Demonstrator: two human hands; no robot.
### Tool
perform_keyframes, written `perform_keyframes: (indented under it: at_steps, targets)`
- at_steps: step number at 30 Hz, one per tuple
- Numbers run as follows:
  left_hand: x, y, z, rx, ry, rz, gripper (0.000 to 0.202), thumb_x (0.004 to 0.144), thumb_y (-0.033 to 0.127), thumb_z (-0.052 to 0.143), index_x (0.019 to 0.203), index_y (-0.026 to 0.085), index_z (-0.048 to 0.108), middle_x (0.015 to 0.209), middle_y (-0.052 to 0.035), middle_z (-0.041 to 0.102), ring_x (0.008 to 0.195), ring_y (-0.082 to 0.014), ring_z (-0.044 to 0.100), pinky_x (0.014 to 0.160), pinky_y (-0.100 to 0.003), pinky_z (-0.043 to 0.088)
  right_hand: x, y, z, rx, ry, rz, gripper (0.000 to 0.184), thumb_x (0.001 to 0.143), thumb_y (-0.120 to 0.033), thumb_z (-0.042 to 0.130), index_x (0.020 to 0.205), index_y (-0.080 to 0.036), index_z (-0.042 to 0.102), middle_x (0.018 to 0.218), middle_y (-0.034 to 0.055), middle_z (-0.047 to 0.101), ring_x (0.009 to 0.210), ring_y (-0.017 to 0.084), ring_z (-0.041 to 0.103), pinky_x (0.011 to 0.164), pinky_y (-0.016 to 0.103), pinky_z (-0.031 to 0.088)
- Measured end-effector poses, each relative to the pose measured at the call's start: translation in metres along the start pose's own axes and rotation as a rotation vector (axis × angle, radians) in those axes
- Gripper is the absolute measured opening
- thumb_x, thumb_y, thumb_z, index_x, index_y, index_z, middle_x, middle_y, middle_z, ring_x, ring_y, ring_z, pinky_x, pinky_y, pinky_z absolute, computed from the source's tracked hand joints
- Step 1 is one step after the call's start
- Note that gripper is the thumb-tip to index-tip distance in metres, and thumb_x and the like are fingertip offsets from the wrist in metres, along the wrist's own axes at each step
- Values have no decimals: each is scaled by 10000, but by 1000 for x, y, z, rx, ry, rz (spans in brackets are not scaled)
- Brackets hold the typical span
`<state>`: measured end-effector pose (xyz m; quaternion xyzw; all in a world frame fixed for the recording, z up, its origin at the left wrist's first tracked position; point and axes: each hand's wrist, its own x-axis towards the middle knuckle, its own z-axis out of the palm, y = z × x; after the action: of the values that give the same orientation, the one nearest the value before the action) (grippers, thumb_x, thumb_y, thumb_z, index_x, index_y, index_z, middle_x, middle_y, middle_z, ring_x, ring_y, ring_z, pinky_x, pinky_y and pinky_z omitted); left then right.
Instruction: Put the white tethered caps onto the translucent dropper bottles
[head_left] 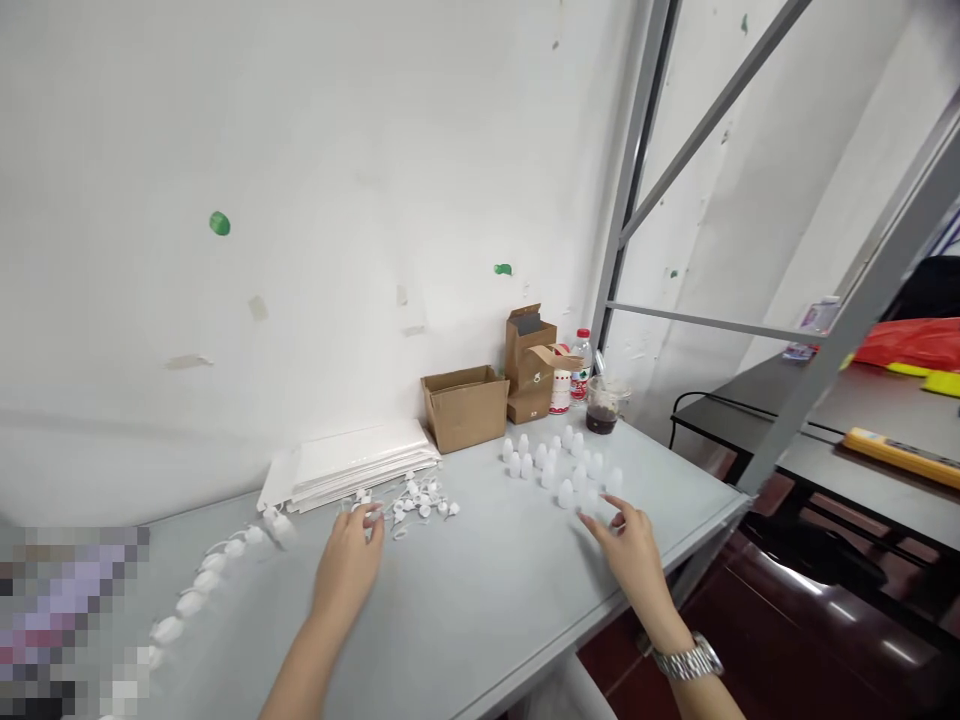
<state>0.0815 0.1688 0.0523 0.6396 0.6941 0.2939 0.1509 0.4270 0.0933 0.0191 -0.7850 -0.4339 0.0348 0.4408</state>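
My left hand (352,552) hovers at the near left edge of a loose pile of small white caps with thin loops (424,500). Its fingers are bent and slightly apart, with nothing visible between them. On the right, my right hand (630,540) reaches toward a group of white, egg-shaped plastic pieces (565,493). Thumb and forefinger are spread on either side of the nearest piece (591,501); I cannot tell whether they touch it. Most of the pieces stand upright in loose rows.
A row of white rounded pieces (190,603) runs along the table's left. Behind are stacked white flat sheets (360,462), an open cardboard box (469,415), a brown paper bag (529,370), a bottle (581,368) and a cup of dark liquid (602,415). A grey metal frame (802,410) rises at right.
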Motion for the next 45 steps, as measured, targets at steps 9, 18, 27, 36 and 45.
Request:
perform_keyframes:
  at_steps: [9,18,27,36,45]
  targets:
    - [6,-6,2,-90,-66,16,209,704,307,501,798,167,626,841,-62,624,718,-183,582,717,-299,445,5,0,12,-5,42,-46,492,698,-604,468,842,-159,621,719,31,468,642,200,495,673,377,406]
    - [-6,11,10,27,-82,60,144,775,192,477,792,173,619,911,-80,585,901,-193,548,820,-299,394,-26,-127,32,404,-265,-424,328,755,-516,510,818,-197,548,824,52,566,723,177,553,660,303,465]
    - [-8,15,8,67,-20,7,206,820,310,472,953,183,566,966,-66,607,926,-190,540,810,-287,393,-23,-165,132,490,-571,-546,344,765,-500,499,898,-183,521,748,46,620,652,179,576,632,308,481]
    - [-10,21,25,112,-175,-97,243,805,165,449,1015,166,573,1099,-115,554,1026,-254,486,826,-355,395,-21,-156,133,654,-707,-152,425,583,-557,631,791,-190,581,715,44,660,541,177,598,525,283,522]
    - [-11,30,29,-460,42,-160,171,773,206,497,909,203,601,877,-65,665,830,-199,583,740,-313,422,-25,-161,135,707,-740,27,440,485,-527,696,752,-193,594,688,51,683,487,192,596,499,312,528]
